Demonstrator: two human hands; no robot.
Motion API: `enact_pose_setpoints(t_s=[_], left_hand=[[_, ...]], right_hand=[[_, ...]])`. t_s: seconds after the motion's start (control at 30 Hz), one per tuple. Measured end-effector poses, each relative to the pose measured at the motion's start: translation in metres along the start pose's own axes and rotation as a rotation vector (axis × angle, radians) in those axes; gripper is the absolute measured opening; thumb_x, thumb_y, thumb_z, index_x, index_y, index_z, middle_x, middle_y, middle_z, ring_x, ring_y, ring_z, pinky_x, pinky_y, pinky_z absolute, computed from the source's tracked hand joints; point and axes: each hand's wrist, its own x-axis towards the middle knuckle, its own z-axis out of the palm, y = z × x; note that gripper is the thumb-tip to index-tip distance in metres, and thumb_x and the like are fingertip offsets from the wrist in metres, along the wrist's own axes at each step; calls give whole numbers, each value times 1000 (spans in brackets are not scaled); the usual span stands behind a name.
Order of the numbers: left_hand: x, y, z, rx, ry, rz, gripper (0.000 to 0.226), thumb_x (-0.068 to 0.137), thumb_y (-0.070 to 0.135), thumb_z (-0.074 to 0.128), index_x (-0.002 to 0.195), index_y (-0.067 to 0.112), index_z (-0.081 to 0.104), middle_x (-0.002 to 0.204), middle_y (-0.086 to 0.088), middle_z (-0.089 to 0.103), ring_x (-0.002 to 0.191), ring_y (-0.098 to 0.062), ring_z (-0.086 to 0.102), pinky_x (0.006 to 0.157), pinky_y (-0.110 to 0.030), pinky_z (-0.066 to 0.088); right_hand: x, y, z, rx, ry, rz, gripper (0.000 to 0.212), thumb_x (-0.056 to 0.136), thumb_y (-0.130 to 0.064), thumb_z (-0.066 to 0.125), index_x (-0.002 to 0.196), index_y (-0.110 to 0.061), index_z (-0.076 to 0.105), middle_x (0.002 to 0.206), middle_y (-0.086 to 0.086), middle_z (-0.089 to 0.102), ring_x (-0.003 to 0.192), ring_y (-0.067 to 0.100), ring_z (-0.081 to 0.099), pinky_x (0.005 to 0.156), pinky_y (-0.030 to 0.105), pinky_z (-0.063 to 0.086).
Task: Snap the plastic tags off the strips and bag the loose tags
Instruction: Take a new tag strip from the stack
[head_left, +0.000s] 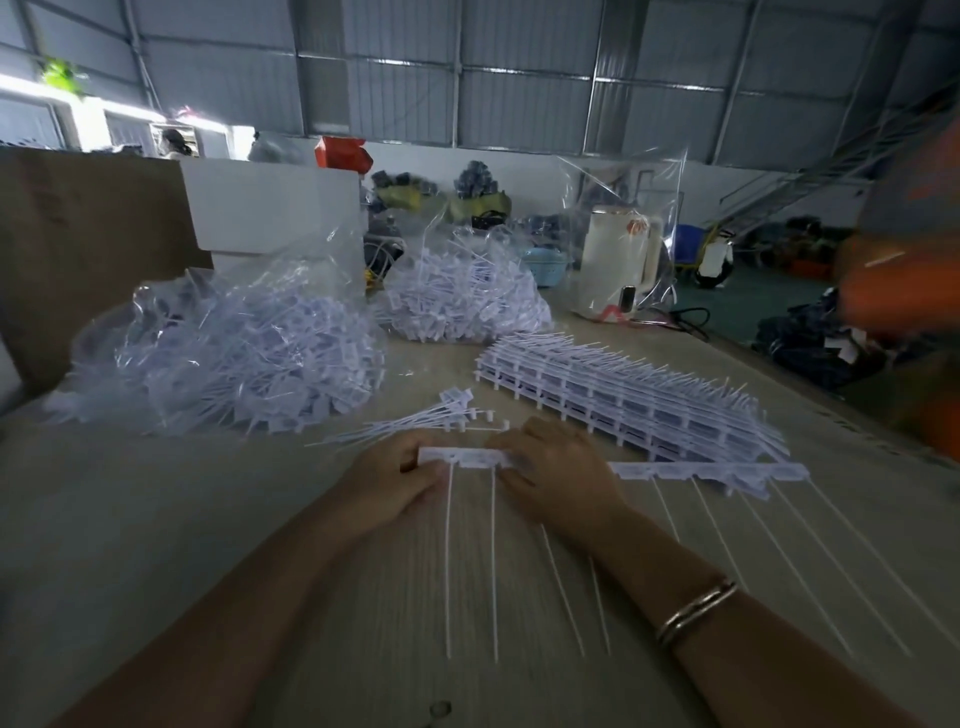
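Both hands pinch one white plastic tag strip (470, 457): left hand (395, 486), right hand (558, 475). Near them, loose white tags (415, 418) lie on the pale worktop (156, 519)

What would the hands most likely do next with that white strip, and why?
Probably bend the strip between the hands to snap off the end tag. The left hand pinches its left end and the right hand grips beside it, with tails hanging toward the person. A few loose tags already lie just behind.

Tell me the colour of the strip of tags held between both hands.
White plastic strip of tags, seen best in the head view.
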Motion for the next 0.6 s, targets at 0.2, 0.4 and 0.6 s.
enact_pose_setpoints(t_s=[0.2, 0.4, 0.6], left_hand=[[2, 2, 5, -162, 44, -44, 8, 91, 9, 56, 89, 7, 64, 62, 3, 63, 55, -7, 57, 48, -15, 43], [-1, 1, 5, -136, 41, 3, 2, 89, 9, 60, 89, 7, 61, 75, -6, 69, 64, -13, 60, 51, -18, 45], [-3, -4, 1, -194, 123, -24, 9, 92, 13, 56, 89, 19, 62, 80, -3, 68, 71, -16, 61, 60, -26, 48]], right_hand=[[5, -6, 5, 86, -36, -49, 38, 89, -42, 55, 125, -29, 50, 122, -4, 52, 100, 19, 56, 82, 29, 40], [4, -2, 5, 150, -40, -25, 27, 96, -44, 39, 110, -35, 60, 108, -10, 59, 93, 7, 56, 81, 25, 40], [2, 9, 3, 320, 6, 122, 24, 92, -45, 44, 102, -29, 60, 95, -11, 55, 81, 3, 52, 76, 26, 46]])
